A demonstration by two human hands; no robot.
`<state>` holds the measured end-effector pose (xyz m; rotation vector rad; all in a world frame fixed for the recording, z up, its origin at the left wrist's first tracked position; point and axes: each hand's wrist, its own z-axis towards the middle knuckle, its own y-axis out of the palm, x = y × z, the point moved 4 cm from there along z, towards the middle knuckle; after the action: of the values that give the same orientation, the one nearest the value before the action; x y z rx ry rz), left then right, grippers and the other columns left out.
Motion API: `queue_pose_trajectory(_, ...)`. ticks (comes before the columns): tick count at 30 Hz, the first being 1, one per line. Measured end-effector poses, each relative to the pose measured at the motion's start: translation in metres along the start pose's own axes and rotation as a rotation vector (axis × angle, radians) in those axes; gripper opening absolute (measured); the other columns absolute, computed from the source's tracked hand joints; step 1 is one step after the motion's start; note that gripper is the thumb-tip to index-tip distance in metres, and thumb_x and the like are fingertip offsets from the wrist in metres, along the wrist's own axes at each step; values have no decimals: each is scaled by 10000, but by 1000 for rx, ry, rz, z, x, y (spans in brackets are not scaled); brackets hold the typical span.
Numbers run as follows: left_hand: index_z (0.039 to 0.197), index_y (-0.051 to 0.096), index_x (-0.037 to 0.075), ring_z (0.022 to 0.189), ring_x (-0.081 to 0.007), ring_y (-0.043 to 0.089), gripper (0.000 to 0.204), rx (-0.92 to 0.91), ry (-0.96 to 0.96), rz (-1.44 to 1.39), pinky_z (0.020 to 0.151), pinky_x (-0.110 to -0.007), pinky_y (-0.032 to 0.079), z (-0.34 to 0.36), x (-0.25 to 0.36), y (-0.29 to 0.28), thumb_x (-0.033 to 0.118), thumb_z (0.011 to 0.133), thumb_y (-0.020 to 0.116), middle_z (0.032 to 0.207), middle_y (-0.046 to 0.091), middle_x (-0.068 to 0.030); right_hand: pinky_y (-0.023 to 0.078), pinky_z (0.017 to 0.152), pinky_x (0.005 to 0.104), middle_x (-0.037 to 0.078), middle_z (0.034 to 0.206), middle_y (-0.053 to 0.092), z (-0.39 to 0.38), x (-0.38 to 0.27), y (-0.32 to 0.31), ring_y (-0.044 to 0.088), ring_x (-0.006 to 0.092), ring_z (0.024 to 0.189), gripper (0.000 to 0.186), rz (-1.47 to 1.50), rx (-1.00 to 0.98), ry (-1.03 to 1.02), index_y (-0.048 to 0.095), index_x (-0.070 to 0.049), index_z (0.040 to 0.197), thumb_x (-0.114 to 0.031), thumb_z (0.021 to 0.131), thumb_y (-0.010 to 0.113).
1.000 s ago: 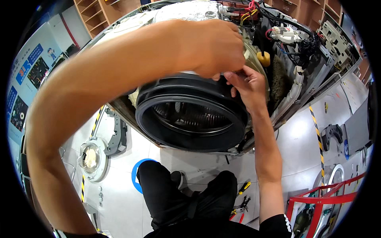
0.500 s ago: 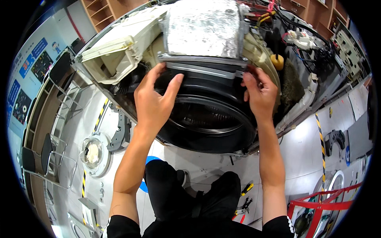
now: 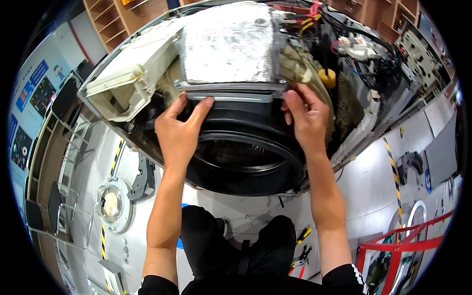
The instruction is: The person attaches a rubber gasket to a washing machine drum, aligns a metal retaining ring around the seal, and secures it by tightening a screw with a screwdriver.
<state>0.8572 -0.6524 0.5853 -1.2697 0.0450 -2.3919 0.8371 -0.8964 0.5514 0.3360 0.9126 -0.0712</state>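
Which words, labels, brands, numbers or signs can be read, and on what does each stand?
Light-blue wall panel at left: a large red mark, left unquoted; the other lettering is too small and blurred to read.
Foil-covered part and black rubber ring: no text can be made out.

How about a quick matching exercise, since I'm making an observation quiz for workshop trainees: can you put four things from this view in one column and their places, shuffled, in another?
Things:
1. Silver foil-covered block
2. Round white-rimmed piece with a clear bowl
3. Long, narrow grey metal strip
4. Red-barred metal frame

Places:
A. Lower right of the picture
B. Between the left hand and the right hand
C. Top centre of the picture
D. On the floor, left side of the picture

Right pairs: 1-C, 2-D, 3-B, 4-A
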Motion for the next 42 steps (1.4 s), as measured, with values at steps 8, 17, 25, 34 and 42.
queue_pose_trajectory(8, 1079, 647, -141, 839, -87, 582, 485, -48, -33, 15, 813, -214, 450, 4, -2, 0, 249, 825, 785, 911, 714, -101, 498, 673, 211, 21, 931, 612, -5, -3, 5, 601, 65, 807, 321, 44, -10, -105, 645, 99, 1045, -148, 865, 746)
queue_pose_trajectory(17, 996, 658, -114, 746, -66, 516, 403, -109, 7, 51, 731, -201, 433, 5, 3, -2, 253, 859, 753, 795, 672, -47, 492, 660, 238, 71, 867, 638, -4, -6, 5, 615, 115, 742, 276, -96, 53, -153, 666, 60, 1020, -122, 832, 754)
queue_pose_trajectory(25, 1070, 672, -20, 865, -302, 657, 413, -138, 651, 637, 833, -376, 512, -36, 85, -18, 175, 740, 825, 926, 697, -155, 480, 655, 234, 75, 855, 644, -3, -7, 4, 609, 118, 727, 257, -71, 52, -103, 674, 77, 990, -118, 837, 742)
queue_pose_trajectory(34, 1150, 615, 26, 1201, -291, 544, 559, -669, 1445, 805, 1063, -435, 414, 4, 145, 55, 242, 666, 795, 1195, 623, -118, 466, 660, 236, 42, 864, 634, 1, -3, 1, 592, 96, 741, 318, 1, -26, -3, 666, 94, 1009, -168, 845, 741)
queue_pose_trajectory(42, 946, 663, 17, 1025, -260, 586, 443, -1026, 1461, 1057, 946, -359, 437, 30, 155, 98, 272, 619, 819, 995, 645, -90, 468, 676, 248, 80, 894, 651, 3, 3, 2, 605, 130, 752, 326, -42, -25, -56, 680, 68, 1011, -203, 838, 739)
